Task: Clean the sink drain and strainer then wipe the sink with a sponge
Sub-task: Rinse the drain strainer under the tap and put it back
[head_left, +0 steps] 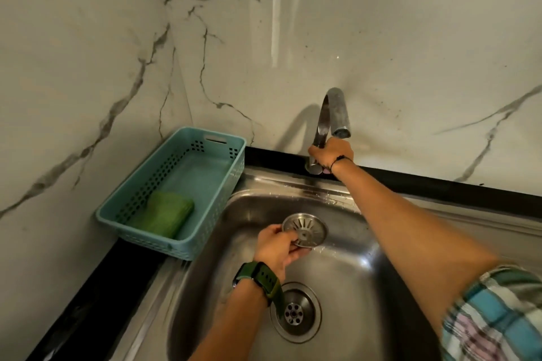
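While sponge (164, 218) lies in basket (225, 155), strainer (305, 229) held.

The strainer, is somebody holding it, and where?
Yes. The left hand pinches the strainer by its near-left rim, lifted above the drain. The right hand grips the faucet base.

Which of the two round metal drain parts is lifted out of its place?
The strainer, which the left hand holds above the sink floor. The drain sits fixed, nearer the camera.

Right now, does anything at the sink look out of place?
Only the strainer: it is out of the drain, held in the left hand above the basin, leaving the drain open. The sponge sits in its basket.
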Demonstrator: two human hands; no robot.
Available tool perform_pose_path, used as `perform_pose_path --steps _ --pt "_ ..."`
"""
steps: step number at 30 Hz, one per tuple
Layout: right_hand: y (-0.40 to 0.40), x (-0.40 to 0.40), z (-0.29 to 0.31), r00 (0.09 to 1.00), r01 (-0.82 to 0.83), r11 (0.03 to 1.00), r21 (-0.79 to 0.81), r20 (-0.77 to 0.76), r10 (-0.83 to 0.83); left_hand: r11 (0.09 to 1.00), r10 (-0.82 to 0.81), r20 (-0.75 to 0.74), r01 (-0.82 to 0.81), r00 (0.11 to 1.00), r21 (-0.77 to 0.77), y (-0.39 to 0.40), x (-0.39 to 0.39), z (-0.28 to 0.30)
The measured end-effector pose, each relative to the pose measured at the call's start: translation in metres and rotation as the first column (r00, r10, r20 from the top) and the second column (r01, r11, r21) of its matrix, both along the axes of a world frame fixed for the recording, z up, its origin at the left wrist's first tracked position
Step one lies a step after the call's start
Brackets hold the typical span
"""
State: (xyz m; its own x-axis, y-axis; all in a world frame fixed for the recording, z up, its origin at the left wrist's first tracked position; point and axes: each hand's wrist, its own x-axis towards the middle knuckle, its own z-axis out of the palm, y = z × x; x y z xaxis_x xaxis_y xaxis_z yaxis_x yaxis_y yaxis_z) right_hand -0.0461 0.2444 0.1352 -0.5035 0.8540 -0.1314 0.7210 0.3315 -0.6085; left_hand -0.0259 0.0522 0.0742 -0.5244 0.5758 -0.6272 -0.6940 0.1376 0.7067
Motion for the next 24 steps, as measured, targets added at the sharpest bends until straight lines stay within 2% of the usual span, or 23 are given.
perform_pose_path --steps 3,14,17,20,24 --pt "0.003 -0.004 -0.001 1.0 0.003 1.0 -0.005 0.011 -0.003 1.0 -0.015 0.004 0.015 1.0 0.017 0.003 -0.001 0.001" --pt "-0.003 -0.004 -0.002 0.999 -0.01 0.992 0.128 0.046 0.004 0.999 0.003 0.035 -0.004 0.999 0.033 0.002 0.008 -0.002" --pt "-0.008 -0.001 -0.004 0.989 -0.074 0.979 0.189 0.144 0.047 0.999 0.01 0.04 -0.011 0.999 0.041 0.003 0.013 0.0" --pt "-0.013 0.006 -0.01 0.951 -0.175 0.925 0.338 0.3 0.07 0.999 0.007 0.038 -0.008 0.999 0.034 0.004 0.016 -0.001" --pt "-0.015 0.0 -0.013 0.914 -0.293 0.864 0.409 0.385 0.128 1.0 -0.002 0.036 0.001 0.999 0.021 0.007 0.018 -0.003"
